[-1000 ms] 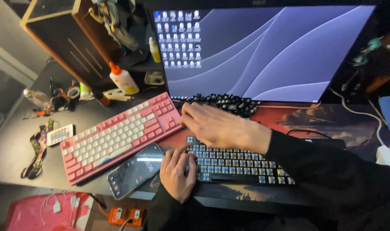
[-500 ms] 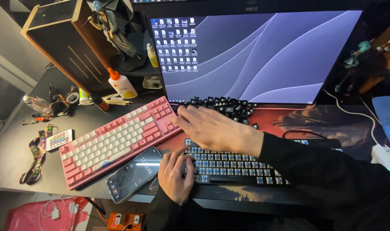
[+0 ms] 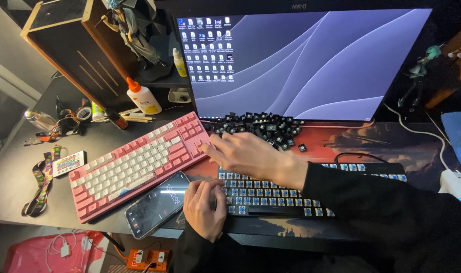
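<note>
1. Bare keyboard point(image 3: 311, 194), caps off and blue switches showing, lies on the red desk mat point(image 3: 392, 144) at the near middle of the counter point(image 3: 13, 182).
2. Left hand point(image 3: 204, 207) rests on its left end, fingers curled on the frame; grip narrow, nothing lifted.
3. Right hand point(image 3: 250, 156) lies flat over its far-left corner, fingers spread, holding nothing.
4. Loose black keycaps point(image 3: 263, 126) are piled just beyond.
5. Pink keyboard point(image 3: 134, 164) and phone point(image 3: 157, 205) lie to the left; monitor point(image 3: 301, 60) stands far.
</note>
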